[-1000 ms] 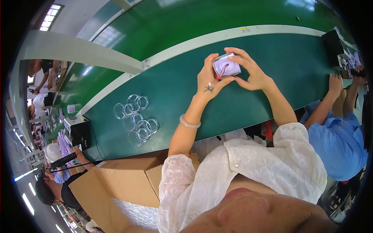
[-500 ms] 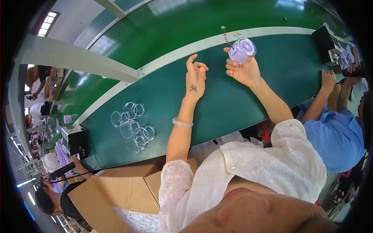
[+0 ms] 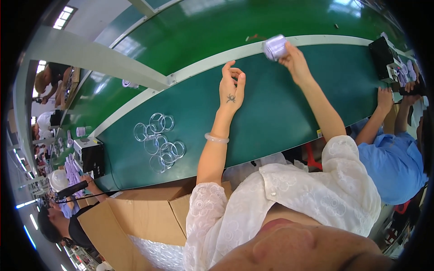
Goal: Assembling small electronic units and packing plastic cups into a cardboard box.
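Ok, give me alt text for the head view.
Right hand holds a lilac cylindrical part near the pale rail of a green bench; the left hand is empty. Clear rings lie left, with an open cardboard box by the near edge.

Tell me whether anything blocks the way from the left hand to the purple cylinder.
Nothing visible does. The purple cylinder is held in the right hand, with no object seen between it and the left hand. The clear rings lie on the green tabletop to the left of both hands, outside that gap.
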{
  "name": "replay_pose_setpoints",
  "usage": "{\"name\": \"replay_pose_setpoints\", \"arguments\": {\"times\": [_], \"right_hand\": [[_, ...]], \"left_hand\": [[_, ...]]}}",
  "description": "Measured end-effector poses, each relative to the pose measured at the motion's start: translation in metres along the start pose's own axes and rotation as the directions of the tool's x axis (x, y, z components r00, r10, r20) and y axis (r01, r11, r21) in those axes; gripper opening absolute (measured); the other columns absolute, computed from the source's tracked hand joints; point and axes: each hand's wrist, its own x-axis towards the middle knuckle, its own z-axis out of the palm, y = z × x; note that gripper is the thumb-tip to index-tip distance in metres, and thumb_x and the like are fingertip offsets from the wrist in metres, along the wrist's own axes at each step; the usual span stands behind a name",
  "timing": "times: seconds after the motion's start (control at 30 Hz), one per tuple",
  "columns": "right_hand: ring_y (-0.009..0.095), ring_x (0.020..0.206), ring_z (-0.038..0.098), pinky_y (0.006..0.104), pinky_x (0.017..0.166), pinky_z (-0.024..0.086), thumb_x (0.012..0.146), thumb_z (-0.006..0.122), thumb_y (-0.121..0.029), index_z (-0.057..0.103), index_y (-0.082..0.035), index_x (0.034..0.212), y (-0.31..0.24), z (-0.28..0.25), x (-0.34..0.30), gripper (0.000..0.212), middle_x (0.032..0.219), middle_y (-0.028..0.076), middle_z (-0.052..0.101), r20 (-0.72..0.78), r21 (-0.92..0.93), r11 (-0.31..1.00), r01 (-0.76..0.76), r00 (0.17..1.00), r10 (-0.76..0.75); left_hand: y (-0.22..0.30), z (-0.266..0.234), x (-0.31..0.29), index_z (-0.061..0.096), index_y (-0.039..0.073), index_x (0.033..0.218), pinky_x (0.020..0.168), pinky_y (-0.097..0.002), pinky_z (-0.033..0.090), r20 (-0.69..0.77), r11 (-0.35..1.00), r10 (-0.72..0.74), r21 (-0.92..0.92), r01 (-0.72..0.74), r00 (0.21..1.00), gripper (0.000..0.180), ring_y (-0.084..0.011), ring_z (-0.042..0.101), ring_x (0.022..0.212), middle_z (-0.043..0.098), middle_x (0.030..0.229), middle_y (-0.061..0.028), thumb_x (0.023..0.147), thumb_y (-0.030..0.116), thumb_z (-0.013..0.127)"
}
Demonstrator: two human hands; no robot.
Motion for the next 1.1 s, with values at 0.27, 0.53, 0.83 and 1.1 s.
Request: {"name": "replay_pose_setpoints", "arguments": {"times": [0.27,0.53,0.83,1.1], "right_hand": [[0.031,0.102,0.044,0.0369,0.086,0.033,0.071,0.063,-0.023,0.039,-0.009,0.119,0.011,-0.041,0.105,0.055,0.113,0.018,0.045,0.251,-0.902,0.078,0.425,0.662,-0.706],[0.030,0.119,0.031,0.0368,0.094,0.030,0.075,0.056,-0.015,0.031,-0.014,0.127,0.013,-0.031,0.033,0.058,0.132,0.016,0.025,0.148,-0.792,0.428,0.436,0.817,-0.558],[0.029,0.115,0.036,0.0344,0.091,0.034,0.074,0.056,-0.015,0.040,-0.015,0.121,0.012,-0.036,0.019,0.050,0.129,0.015,0.031,0.195,-0.765,0.458,0.452,0.841,-0.504],[0.029,0.113,0.039,0.0352,0.090,0.035,0.074,0.056,-0.014,0.039,-0.016,0.122,0.015,-0.034,0.015,0.051,0.129,0.015,0.031,0.189,-0.723,0.518,0.457,0.852,-0.488]], "left_hand": [[0.008,0.005,-0.004,0.036,0.001,0.113,0.067,-0.0294,0.043,0.054,0.992,0.054,0.112,-0.060,0.997,0.041,-0.0186,0.052,0.075,0.052,0.082,-0.0071,0.081,0.021,0.050],[0.010,-0.004,-0.003,0.048,0.004,0.098,0.070,-0.0334,0.042,-0.029,0.949,0.218,0.242,-0.204,0.976,0.028,-0.0256,0.052,0.080,0.052,0.085,-0.0103,0.073,0.013,0.056],[0.054,-0.084,0.022,0.045,0.010,0.107,0.089,-0.0411,0.033,0.411,0.415,0.162,0.796,-0.440,0.897,0.047,-0.0374,0.034,0.110,0.037,0.117,-0.0211,0.068,0.027,0.064],[0.099,-0.219,-0.033,0.049,0.013,0.106,0.089,-0.0410,0.034,0.467,0.605,-0.310,0.769,-0.207,0.828,0.058,-0.0366,0.036,0.108,0.034,0.119,-0.0192,0.057,0.032,0.073]]}}
